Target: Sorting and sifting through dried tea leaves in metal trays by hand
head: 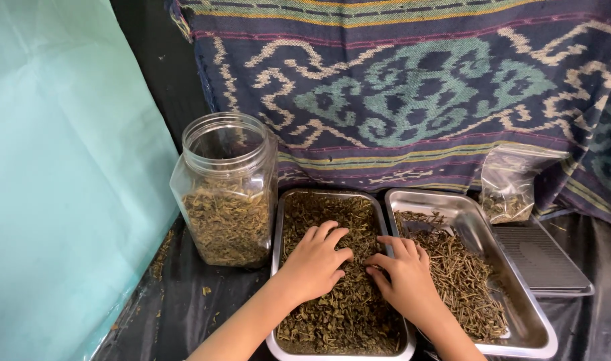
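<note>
Over the left steel tray (278, 220) heaped with dried leaves (332, 314), left hand (313, 264) and right hand (404, 277) lay fingers spread, gripping nothing; right of it a tray (539, 334) of stems (462, 274) stood half-covered, left of it a jar (226, 190) roughly half-filled.
</note>
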